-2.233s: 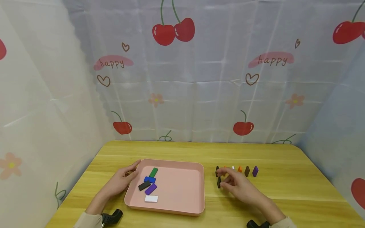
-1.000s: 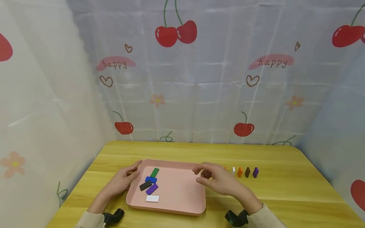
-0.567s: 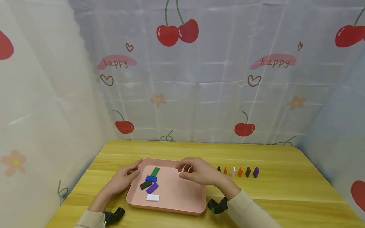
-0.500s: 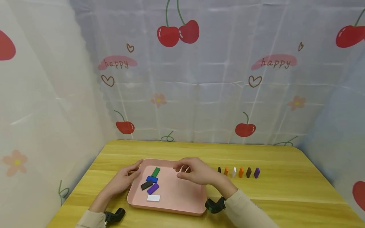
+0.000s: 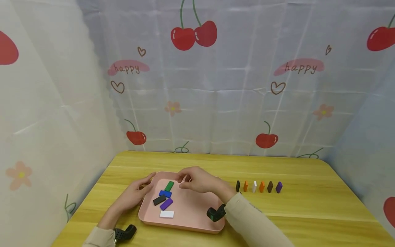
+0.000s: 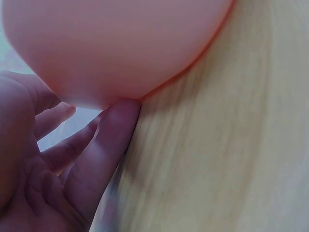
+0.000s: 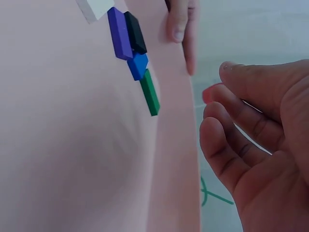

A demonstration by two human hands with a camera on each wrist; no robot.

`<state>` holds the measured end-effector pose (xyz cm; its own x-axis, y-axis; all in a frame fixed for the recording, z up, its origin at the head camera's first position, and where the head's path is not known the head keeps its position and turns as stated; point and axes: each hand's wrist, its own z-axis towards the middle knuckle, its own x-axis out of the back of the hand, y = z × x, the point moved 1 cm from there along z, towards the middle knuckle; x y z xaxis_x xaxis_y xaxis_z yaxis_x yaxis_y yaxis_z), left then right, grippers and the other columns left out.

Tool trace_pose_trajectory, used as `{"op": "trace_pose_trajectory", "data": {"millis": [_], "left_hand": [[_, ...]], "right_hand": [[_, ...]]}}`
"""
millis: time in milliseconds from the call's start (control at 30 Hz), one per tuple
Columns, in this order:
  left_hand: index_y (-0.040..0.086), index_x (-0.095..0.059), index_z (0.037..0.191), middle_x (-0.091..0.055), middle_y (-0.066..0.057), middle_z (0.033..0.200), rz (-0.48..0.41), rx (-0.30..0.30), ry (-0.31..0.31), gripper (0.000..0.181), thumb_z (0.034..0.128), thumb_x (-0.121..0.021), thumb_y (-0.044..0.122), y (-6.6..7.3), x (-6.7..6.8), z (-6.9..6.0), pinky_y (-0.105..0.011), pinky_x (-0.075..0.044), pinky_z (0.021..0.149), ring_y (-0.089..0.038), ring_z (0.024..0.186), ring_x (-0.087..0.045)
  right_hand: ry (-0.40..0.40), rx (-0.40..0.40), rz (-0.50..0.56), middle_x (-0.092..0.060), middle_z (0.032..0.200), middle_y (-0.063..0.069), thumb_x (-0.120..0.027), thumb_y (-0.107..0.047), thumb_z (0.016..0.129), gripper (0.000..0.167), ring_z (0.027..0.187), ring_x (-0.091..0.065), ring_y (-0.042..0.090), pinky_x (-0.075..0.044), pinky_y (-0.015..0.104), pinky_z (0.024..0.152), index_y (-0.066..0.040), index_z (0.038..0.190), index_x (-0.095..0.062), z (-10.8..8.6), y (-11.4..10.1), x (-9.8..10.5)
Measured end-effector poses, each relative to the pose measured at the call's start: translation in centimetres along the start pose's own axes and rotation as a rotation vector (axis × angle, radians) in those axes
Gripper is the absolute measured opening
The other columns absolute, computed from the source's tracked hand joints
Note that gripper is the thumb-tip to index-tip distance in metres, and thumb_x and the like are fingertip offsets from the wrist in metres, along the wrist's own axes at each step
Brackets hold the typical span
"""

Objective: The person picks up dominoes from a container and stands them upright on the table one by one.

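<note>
A pink tray (image 5: 191, 219) stands on the table. On its left side lie a green domino (image 5: 169, 186), a blue domino (image 5: 165, 193), a black domino (image 5: 159, 200), a purple domino (image 5: 166, 204) and a white domino (image 5: 167, 214). My left hand (image 5: 132, 196) rests against the tray's left side; its fingers look fairly straight, touching the tray near a corner in the left wrist view. Over the tray's far part hovers my right hand (image 5: 199, 179), just right of the green domino. Nothing is between its loosely bent fingers (image 7: 212, 133) and thumb in the right wrist view.
Right of the tray, dominoes stand upright in a row: black (image 5: 238, 186), orange (image 5: 245, 186), white (image 5: 254, 186), another orange (image 5: 262, 186), dark brown (image 5: 270, 187) and purple (image 5: 279, 187). A printed curtain (image 5: 216, 103) closes off the table's back.
My right hand has moved left from the standing dominoes to above the tray, uncovering the row. The left hand stays at the tray, and the dominoes in the tray lie as before.
</note>
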<state>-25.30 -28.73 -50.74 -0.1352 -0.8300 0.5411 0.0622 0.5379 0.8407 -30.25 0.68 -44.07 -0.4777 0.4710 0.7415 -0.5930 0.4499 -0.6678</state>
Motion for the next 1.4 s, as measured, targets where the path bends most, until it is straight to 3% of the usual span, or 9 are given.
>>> {"op": "trace_pose_trajectory", "data": {"millis": [267, 400, 533, 867, 1067, 1400], "left_hand": [[0.03, -0.043, 0.158, -0.047, -0.019, 0.158, -0.034, 0.019, -0.004, 0.052, 0.1079, -0.055, 0.03, 0.0, -0.2, 0.0, -0.035, -0.059, 0.095, -0.036, 0.137, -0.053], [0.031, -0.043, 0.158, -0.047, -0.02, 0.158, -0.058, 0.027, -0.013, 0.052, 0.1079, -0.055, 0.029, 0.0, -0.2, 0.0, -0.034, -0.061, 0.091, -0.036, 0.135, -0.054], [0.033, -0.044, 0.158, -0.047, -0.02, 0.157, -0.063, 0.036, -0.016, 0.051, 0.1078, -0.055, 0.029, 0.1, -0.3, 0.0, -0.033, -0.061, 0.09, -0.035, 0.134, -0.055], [0.033, -0.044, 0.157, -0.048, -0.015, 0.158, -0.031, 0.024, -0.011, 0.051, 0.1076, -0.056, 0.031, 0.4, -0.4, 0.1, -0.036, -0.059, 0.095, -0.034, 0.136, -0.054], [0.031, -0.043, 0.158, -0.046, -0.016, 0.159, -0.031, 0.009, -0.017, 0.052, 0.1079, -0.055, 0.032, 0.5, -0.2, 0.1, -0.036, -0.058, 0.098, -0.036, 0.139, -0.052], [0.032, -0.043, 0.158, -0.046, -0.016, 0.159, -0.041, 0.03, -0.008, 0.051, 0.108, -0.055, 0.03, 0.3, 0.0, -0.1, -0.036, -0.059, 0.097, -0.036, 0.14, -0.051]], "right_hand": [[-0.026, -0.024, 0.023, -0.073, 0.118, 0.005, -0.071, -0.017, 0.099, 0.025, 0.093, -0.062, 0.007, -0.054, 0.02, 0.079, -0.013, 0.124, -0.073, 2.2, 0.7, -1.5], [-0.026, -0.065, 0.067, -0.073, 0.117, 0.004, -0.072, -0.014, 0.098, 0.025, 0.09, -0.063, 0.008, -0.056, 0.02, 0.074, -0.014, 0.122, -0.074, 3.1, 0.9, -2.3], [-0.041, -0.086, 0.08, -0.073, 0.117, 0.001, -0.072, -0.011, 0.097, 0.027, 0.091, -0.064, 0.009, -0.057, 0.02, 0.076, -0.015, 0.123, -0.073, 3.8, 1.0, -3.1], [-0.054, -0.079, 0.006, -0.071, 0.12, -0.005, -0.069, -0.007, 0.098, 0.032, 0.105, -0.062, 0.01, -0.053, 0.031, 0.104, -0.021, 0.127, -0.071, 4.4, 1.4, -4.1], [-0.083, -0.006, -0.071, -0.069, 0.12, -0.006, -0.066, -0.007, 0.099, 0.032, 0.11, -0.063, 0.012, -0.051, 0.028, 0.106, -0.018, 0.128, -0.071, 4.8, 1.7, -4.2], [-0.107, 0.026, -0.275, -0.065, 0.129, -0.004, -0.068, -0.015, 0.1, 0.024, 0.12, -0.06, 0.011, -0.047, 0.029, 0.112, -0.018, 0.122, -0.075, 5.3, 0.9, -4.8]]}}
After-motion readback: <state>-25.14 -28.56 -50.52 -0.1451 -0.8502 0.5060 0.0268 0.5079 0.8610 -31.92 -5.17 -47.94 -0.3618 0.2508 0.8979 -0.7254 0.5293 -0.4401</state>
